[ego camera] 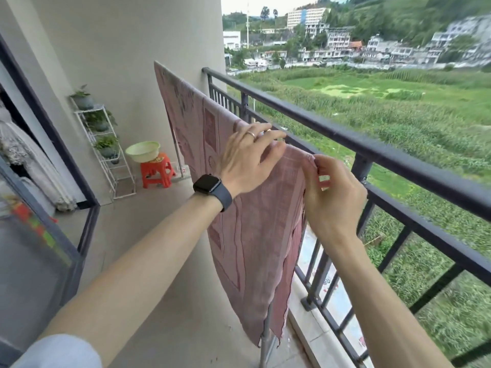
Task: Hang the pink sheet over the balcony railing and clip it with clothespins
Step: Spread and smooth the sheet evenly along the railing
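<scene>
- pink sheet (252, 235) hangs on a bar beside the balcony railing (398, 158), fold running far-left to near-right
- left hand (244, 163) lies flat on top, grip released; right hand (334, 197) pinches the near end, so it's probably closest for clipping

The left hand (249, 155) rests on the draped pink sheet (252, 235); right hand (334, 197) pinches its edge

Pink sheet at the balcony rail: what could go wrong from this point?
1. No clothespin is visibly clipped on the pink sheet; only the left hand resting on top and the right hand pinching its near edge steady it, so it may slide off if released.
2. The right hand also seems to hold a small pale piece, possibly a clothespin, beside the open railing; a fumble could drop it outside.
</scene>
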Demonstrator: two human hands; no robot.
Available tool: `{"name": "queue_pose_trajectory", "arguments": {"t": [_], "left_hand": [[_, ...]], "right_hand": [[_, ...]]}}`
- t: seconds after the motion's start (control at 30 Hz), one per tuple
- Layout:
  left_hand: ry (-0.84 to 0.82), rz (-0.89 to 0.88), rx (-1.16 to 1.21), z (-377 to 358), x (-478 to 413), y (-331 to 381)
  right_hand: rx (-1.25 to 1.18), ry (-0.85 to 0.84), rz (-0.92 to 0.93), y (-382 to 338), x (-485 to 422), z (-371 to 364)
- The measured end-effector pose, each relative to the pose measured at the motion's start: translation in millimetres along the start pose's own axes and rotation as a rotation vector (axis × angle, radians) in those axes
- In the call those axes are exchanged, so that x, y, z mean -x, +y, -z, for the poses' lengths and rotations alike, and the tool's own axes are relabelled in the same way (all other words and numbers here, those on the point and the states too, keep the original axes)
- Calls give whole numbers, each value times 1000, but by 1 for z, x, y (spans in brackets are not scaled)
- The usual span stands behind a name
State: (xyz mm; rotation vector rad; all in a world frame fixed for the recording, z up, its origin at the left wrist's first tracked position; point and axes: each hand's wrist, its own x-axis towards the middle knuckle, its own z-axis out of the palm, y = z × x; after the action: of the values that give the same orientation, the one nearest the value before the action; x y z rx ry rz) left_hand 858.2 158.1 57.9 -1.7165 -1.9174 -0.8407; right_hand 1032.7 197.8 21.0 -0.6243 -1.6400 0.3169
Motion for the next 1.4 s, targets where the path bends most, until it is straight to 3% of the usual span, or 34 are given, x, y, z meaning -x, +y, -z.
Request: {"name": "queue_pose_trajectory", "arguments": {"t": [0.17,0.27,0.43,0.5,0.57,0.63,0.7,0.9,1.23,1.4], "left_hand": [[9,62,128,-18,7,-2],[51,72,157,-20,6,-4],[353,256,347,-45,76,14],[232,384,330,-69,130,24],[-102,482,149,-95,176,30],[-452,463,-101,-119,204,32],[-613,444,-197,-133,214,35],[-616,389,-83,-145,220,48],[-669,359,51,-166,238,58],[-672,344,40,-169,235,60]], "right_hand": [[-22,-106,-268,9,-8,9],[-49,-98,-218,6,-12,10],[-192,-281,-332,25,41,14],[-172,-415,-415,54,81,17],[-92,-598,-508,85,120,16],[-6,-748,-554,107,148,12],[85,-835,-549,116,161,6],[232,-892,-531,123,168,-12],[91,-776,-594,120,157,-12],[63,-964,-591,117,154,-6]]}}
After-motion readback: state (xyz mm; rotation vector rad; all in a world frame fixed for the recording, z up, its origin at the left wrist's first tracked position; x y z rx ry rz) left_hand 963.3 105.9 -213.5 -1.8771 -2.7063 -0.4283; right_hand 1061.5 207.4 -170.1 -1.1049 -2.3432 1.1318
